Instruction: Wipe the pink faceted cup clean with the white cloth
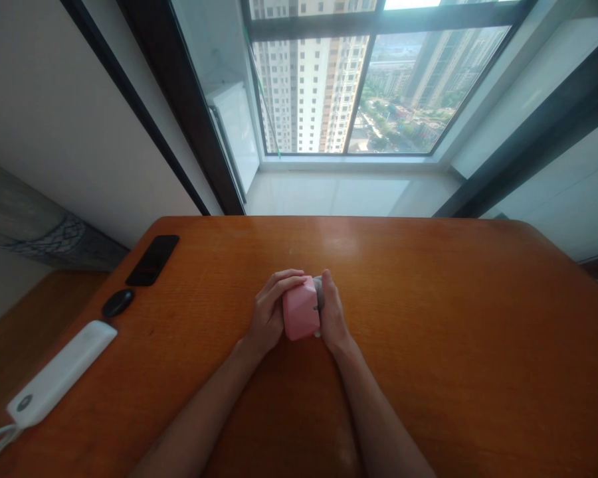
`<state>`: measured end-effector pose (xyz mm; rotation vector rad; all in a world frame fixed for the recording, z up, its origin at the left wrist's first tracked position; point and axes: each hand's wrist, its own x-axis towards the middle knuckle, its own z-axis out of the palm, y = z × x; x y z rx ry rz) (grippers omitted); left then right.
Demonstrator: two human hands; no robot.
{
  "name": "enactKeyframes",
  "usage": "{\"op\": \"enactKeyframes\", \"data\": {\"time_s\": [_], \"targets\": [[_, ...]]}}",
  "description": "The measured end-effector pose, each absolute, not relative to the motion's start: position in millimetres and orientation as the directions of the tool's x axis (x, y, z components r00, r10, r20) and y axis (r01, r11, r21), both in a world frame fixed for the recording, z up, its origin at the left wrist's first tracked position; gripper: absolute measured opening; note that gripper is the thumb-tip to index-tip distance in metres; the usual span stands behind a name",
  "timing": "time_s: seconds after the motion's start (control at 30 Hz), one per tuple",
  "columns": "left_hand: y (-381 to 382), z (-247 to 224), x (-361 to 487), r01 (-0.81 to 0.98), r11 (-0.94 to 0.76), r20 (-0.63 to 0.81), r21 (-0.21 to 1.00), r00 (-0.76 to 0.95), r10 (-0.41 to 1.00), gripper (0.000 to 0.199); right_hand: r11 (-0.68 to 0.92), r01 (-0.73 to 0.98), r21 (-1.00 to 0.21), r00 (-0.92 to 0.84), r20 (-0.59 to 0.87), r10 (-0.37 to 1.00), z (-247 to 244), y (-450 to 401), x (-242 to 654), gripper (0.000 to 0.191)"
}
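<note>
Pink faceted block (301, 309) is gripped between both hands, just above the table's surface or resting on it, which cannot be told. The left hand (268, 315) curls closed around one side; the right hand (333, 312) presses the other, beside a small grey piece (319, 292). Left of the left hand, the orange wooden table (453, 318) carries a black phone (152, 260), a round black puck (118, 303) and a white oblong device (60, 372).

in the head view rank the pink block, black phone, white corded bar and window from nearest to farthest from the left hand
From the left hand:
1. Pink block: in its grip, on its right.
2. Black phone: to its left, on the wooden table.
3. White corded bar: farther left, near the table's edge.
4. Window: ahead, beyond the table.
</note>
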<state>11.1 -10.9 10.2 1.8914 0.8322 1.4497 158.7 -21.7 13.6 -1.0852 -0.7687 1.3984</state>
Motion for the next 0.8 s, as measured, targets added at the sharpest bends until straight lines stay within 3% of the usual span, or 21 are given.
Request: {"op": "enactKeyframes", "data": {"time_s": [0.13,0.3,0.37,0.47,0.67,0.8], "targets": [[-9,9,16,0.109,-0.543,0.523,0.832,0.169,0.835,0.029,-0.114,-0.390,-0.914,0.105,-0.166,0.980,11,-21,159,0.072],[-7,4,18,0.106,-0.210,0.191,0.972,0.164,0.968,0.028,-0.198,-0.369,-0.908,0.041,-0.228,0.973,14,-23,160,0.076],[-6,2,17,0.120,-0.165,0.144,0.979,0.168,0.975,0.028,-0.233,-0.371,-0.899,0.025,-0.260,0.965,15,-23,160,0.078],[-6,0,15,0.155,-0.223,0.200,0.962,0.154,0.968,0.028,-0.222,-0.383,-0.897,0.033,-0.253,0.967,14,-23,160,0.077],[-11,1,10,0.208,-0.636,0.613,0.743,0.166,0.772,0.033,-0.140,-0.410,-0.901,0.034,-0.168,0.985,11,-21,159,0.074],[-14,4,9,0.185,-0.671,0.638,0.718,0.210,0.741,0.034,-0.137,-0.411,-0.901,0.036,-0.167,0.985,12,-20,159,0.074]]}}
